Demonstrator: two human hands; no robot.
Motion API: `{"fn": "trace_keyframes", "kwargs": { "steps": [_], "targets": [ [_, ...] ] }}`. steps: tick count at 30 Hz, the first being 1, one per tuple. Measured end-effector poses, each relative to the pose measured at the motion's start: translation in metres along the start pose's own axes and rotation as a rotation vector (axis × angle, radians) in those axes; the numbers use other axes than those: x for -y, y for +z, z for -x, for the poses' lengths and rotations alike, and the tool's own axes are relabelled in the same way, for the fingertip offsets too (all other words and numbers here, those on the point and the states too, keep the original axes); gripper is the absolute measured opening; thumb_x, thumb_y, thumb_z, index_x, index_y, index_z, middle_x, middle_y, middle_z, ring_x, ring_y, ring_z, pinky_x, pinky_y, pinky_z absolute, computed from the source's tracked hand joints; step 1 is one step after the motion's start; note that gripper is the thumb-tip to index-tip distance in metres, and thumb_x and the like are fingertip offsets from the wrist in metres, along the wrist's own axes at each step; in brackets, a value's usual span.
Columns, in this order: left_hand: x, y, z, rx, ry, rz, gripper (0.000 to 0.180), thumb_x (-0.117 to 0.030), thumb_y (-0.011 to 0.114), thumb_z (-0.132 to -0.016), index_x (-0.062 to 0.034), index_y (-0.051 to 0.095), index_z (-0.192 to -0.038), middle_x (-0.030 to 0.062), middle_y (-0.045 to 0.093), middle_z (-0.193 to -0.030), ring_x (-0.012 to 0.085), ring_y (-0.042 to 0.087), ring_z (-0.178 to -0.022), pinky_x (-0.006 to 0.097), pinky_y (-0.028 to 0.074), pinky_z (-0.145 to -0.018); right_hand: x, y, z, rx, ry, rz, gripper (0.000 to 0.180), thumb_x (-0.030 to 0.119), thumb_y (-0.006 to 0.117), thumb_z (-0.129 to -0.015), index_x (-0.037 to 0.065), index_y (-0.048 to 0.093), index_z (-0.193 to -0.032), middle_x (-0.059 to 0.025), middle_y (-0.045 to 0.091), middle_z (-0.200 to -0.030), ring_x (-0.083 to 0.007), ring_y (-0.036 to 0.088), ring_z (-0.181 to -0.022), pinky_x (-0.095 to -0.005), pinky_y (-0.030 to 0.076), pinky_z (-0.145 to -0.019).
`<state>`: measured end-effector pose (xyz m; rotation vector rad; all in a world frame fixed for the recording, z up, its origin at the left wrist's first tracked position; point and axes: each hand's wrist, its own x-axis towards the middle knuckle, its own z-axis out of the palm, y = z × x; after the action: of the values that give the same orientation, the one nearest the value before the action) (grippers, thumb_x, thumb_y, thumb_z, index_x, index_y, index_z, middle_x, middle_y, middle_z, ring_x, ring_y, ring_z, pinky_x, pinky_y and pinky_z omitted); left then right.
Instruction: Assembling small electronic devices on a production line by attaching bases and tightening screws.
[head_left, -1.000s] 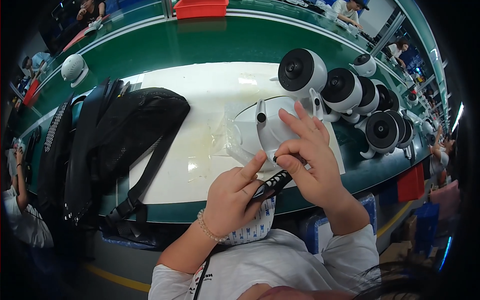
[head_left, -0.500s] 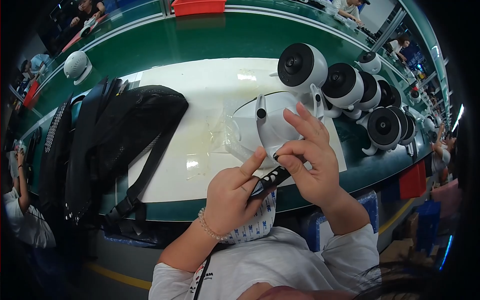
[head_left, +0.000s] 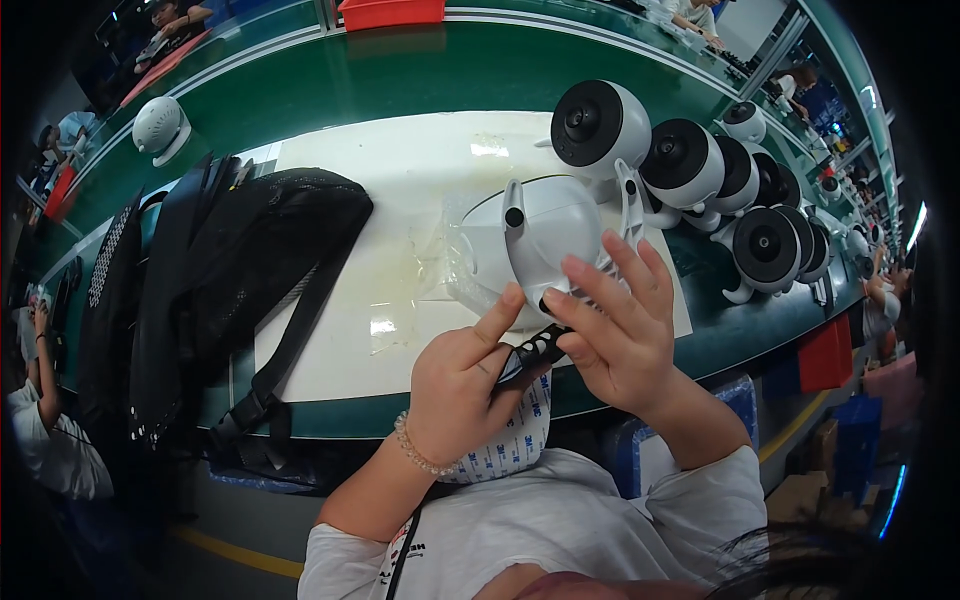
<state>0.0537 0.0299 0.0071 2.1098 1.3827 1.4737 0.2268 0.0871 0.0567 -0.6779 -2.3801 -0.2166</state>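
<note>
A white dome camera housing (head_left: 545, 240) lies on the white mat (head_left: 400, 200), tilted toward me. My left hand (head_left: 460, 385) presses its forefinger against the housing's lower edge and curls over a black strip-like part (head_left: 530, 350). My right hand (head_left: 615, 325) pinches the other end of that black part with thumb and forefinger, the remaining fingers spread up against the housing. A printed white sheet (head_left: 505, 445) hangs below my left hand. A clear plastic bag (head_left: 440, 255) lies crumpled just left of the housing.
A row of several white dome cameras with black faces (head_left: 690, 165) stands along the right on the green bench (head_left: 380, 80). Black mesh bags (head_left: 230, 270) cover the left side. A white dome part (head_left: 158, 125) sits far left, a red bin (head_left: 390, 12) at the back. Other people work around the edges.
The housing has shifted slightly left and toward me between my hands. Both hands have kept their hold on the black part at its lower edge.
</note>
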Motion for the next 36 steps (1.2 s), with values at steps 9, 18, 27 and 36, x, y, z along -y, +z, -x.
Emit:
{"fn": "trace_keyframes", "kwargs": {
  "steps": [9, 18, 27, 36],
  "targets": [
    [0.011, 0.0, 0.007, 0.038, 0.09, -0.009, 0.025, 0.002, 0.067, -0.051, 0.0019, 0.054, -0.073, 0.0241, 0.039, -0.133, 0.0196, 0.058, -0.063, 0.028, 0.047, -0.058, 0.018, 0.008, 0.008, -0.138, 0.052, -0.319, 0.017, 0.02, 0.067, -0.073, 0.014, 0.067, -0.089, -0.0024, 0.055, -0.116, -0.0259, 0.042, -0.118, -0.0405, 0.024, -0.098],
    [0.005, 0.003, 0.009, 0.031, -0.033, 0.099, 0.025, -0.006, 0.074, -0.057, 0.0009, 0.057, -0.074, 0.0162, 0.045, -0.131, 0.0235, 0.06, -0.071, 0.031, 0.048, -0.063, 0.013, 0.013, 0.021, -0.241, 0.032, -0.416, 0.014, 0.016, 0.068, -0.073, 0.013, 0.056, -0.079, -0.0034, 0.054, -0.114, -0.0278, 0.042, -0.117, -0.0408, 0.027, -0.096],
    [0.004, 0.0, 0.009, -0.073, 0.142, -0.077, 0.032, -0.012, 0.079, -0.055, -0.0024, 0.058, -0.077, 0.0168, 0.046, -0.129, 0.032, 0.051, -0.098, 0.036, 0.045, -0.079, 0.01, 0.005, 0.016, -0.106, 0.1, -0.561, 0.035, 0.003, 0.066, -0.075, 0.01, 0.049, -0.106, -0.0005, 0.063, -0.097, -0.0226, 0.055, -0.1, -0.0392, 0.029, -0.09],
    [-0.001, -0.002, 0.004, -0.023, 0.152, -0.114, 0.027, -0.014, 0.078, -0.055, -0.0042, 0.061, -0.074, 0.0148, 0.047, -0.129, 0.0317, 0.049, -0.102, 0.034, 0.045, -0.076, 0.008, 0.005, 0.026, -0.312, -0.027, -0.511, 0.052, -0.002, 0.065, -0.075, 0.012, 0.036, -0.116, -0.0057, 0.062, -0.083, -0.0234, 0.056, -0.081, -0.0355, 0.039, -0.068]
  ]
}}
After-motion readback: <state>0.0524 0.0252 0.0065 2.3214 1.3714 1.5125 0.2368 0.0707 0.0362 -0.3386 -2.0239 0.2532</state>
